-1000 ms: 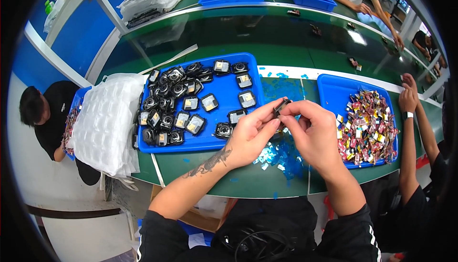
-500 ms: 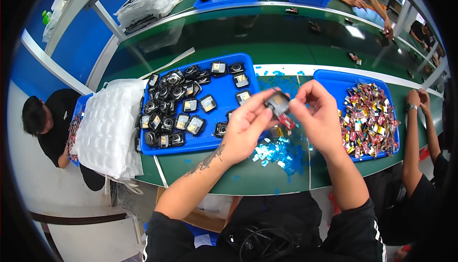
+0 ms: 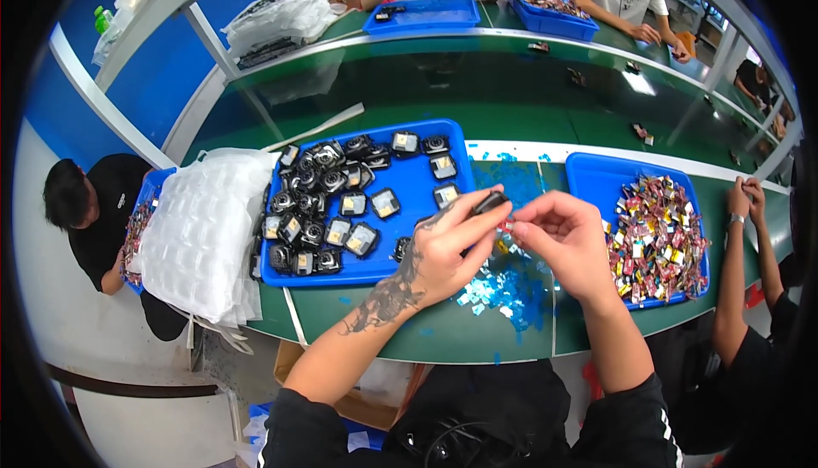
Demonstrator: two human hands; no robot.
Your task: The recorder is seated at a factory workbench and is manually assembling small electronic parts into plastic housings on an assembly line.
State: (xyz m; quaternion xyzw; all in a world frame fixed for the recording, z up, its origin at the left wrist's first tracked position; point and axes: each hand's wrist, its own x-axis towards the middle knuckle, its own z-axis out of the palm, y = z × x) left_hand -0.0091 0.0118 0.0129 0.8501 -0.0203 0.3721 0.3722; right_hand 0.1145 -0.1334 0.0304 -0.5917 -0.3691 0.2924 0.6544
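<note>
A black square watch case (image 3: 489,203) is gripped by the fingers of my left hand (image 3: 447,251), turned so that mostly its edge shows. Close on its right, my right hand (image 3: 564,242) is closed in a pinch at a small red part (image 3: 509,226) by the case; the fingertips mostly hide what they hold. To the left, a blue tray (image 3: 413,187) carries many similar black cases (image 3: 308,180). On the right, another blue tray (image 3: 590,176) has a heap of small red, white and yellow parts (image 3: 654,234). Blue film scraps (image 3: 492,287) lie below my hands.
White bubbled plastic packing trays (image 3: 204,234) are stacked left of the case tray. Beyond a pale rail runs a green conveyor (image 3: 426,84) with a few small parts on it. Co-workers sit opposite and at both sides; one pair of hands (image 3: 745,199) is at the right.
My left hand has rolled over, turning the watch case from its face to its edge. My right fingers have closed in by the red part. The view has shifted slightly.
</note>
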